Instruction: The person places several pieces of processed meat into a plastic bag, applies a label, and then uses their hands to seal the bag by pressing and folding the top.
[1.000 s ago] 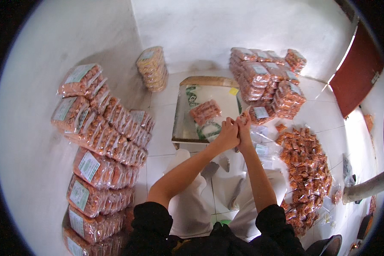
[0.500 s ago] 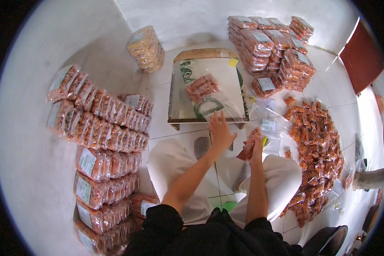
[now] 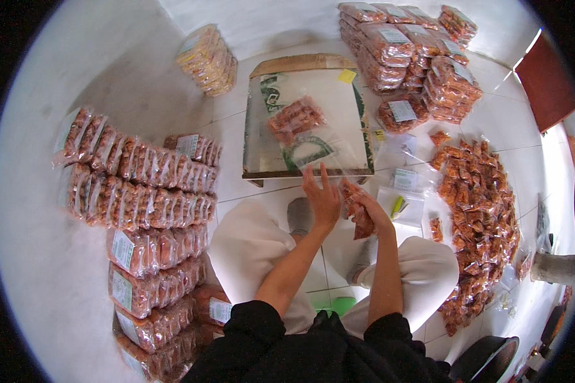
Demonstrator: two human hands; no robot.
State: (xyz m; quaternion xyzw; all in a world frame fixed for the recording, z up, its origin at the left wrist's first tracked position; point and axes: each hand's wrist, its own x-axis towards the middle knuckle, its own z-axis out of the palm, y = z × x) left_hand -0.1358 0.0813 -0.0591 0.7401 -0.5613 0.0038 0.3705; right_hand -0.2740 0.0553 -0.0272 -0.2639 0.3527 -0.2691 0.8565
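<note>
My left hand (image 3: 319, 198) has its fingers stretched apart at the open end of a clear plastic bag (image 3: 326, 169), which extends onto a low white-topped table (image 3: 348, 143) with green markings and wooden edges. My right hand (image 3: 374, 210) is closed on small packets of reddish-brown snack (image 3: 361, 226), beside my left hand and the bag. On the tabletop lies a bagged block of similar packets (image 3: 297, 118), above my hands in the picture.
Stacked packs (image 3: 137, 191) line the left. Yellowish packs (image 3: 207, 60) and reddish stacks (image 3: 393, 48) stand by the back wall. A pile of loose packets (image 3: 476, 223) covers the right floor, beside flat bags (image 3: 406, 179) and a yellow-green object (image 3: 399, 205). A red door (image 3: 543, 80) stands far right.
My hands were together at the table's front edge; they parted, left onto the clear bag, right lower with packets. Since then my right hand has moved up and left toward the bag.
</note>
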